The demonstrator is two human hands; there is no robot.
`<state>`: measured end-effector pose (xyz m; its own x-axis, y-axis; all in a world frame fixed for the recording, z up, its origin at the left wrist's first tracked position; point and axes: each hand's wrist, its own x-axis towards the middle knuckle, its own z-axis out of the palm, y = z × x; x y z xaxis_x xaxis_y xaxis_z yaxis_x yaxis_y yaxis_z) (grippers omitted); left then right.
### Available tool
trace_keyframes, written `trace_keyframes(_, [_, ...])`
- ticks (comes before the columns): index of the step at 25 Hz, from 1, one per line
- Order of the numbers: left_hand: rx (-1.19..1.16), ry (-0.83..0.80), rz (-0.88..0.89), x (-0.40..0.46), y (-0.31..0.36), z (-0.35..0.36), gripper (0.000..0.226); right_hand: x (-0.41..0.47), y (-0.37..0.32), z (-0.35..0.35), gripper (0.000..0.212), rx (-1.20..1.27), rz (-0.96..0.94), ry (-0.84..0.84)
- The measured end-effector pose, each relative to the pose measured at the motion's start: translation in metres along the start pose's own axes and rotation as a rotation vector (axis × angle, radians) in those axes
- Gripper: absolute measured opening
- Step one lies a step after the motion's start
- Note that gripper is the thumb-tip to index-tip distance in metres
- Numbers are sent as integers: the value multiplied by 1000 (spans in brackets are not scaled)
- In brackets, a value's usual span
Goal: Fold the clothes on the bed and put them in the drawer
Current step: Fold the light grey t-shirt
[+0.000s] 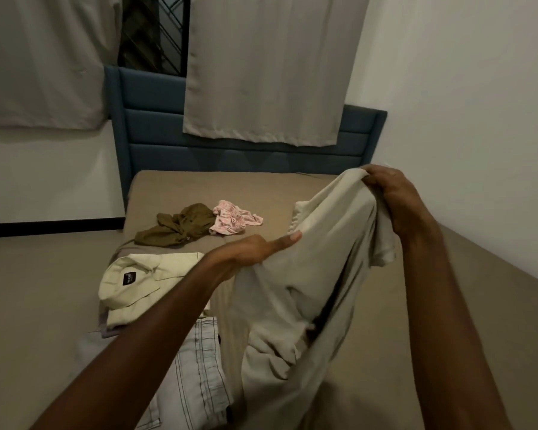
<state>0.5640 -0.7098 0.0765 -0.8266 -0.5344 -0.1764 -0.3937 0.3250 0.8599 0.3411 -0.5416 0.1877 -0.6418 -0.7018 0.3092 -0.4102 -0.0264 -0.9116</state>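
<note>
A large beige garment (317, 274) hangs above the bed (261, 187), held up by both hands. My right hand (398, 197) grips its top edge, raised at the right. My left hand (258, 249) holds the cloth lower down at its left side, thumb stretched over the fabric and fingers hidden behind it. On the bed lie a folded cream shirt (137, 287) with a dark label, a striped pale garment (193, 377) nearer to me, a crumpled olive garment (180, 226) and a crumpled pink patterned piece (233, 221).
A blue padded headboard (149, 128) stands at the far end of the bed, with grey curtains (261, 66) hanging over it. A white wall (479, 119) runs close along the bed's right side. No drawer is in view.
</note>
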Motion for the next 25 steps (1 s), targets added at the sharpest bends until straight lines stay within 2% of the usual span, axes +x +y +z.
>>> trace_keyframes(2, [189,102,13,-4,-16,5,72,-9,15,-6,25,-58,-7,-35])
trace_keyframes(6, [596,345,156,-7,-41,10,58,-37,39,-21,10,-39,32,-197])
trace_keyframes(8, [623,490,219,-9,-48,10,50,-48,41,-33,19,-233,23,-308])
trace_keyframes(11, [524,531,256,-12,-53,12,40,-53,47,-48,33,-586,91,-430])
trace_keyframes(14, [543,536,209,-5,-58,13,30,-49,56,-56,29,-831,201,-494])
trace_keyframes(15, [567,552,175,-5,-62,15,32,-50,58,-58,24,-860,206,-489])
trace_keyframes(16, [566,564,127,-5,-66,15,38,-51,60,-62,20,-839,206,-482])
trace_keyframes(18, [554,560,-6,-10,-77,12,41,-61,64,-72,20,-641,192,-444])
trace_keyframes(20, [571,563,-89,-16,-83,0,26,-76,66,-80,29,-385,156,-372])
trace_keyframes(21, [540,533,-98,-19,-84,-6,18,-84,66,-83,29,-271,152,-310])
trace_keyframes(23, [315,386,-30,-27,-78,-14,19,-97,62,-87,18,-64,164,-153])
trace_keyframes(25, [82,266,64,-38,-62,-13,26,-105,63,-91,48,4,173,-54])
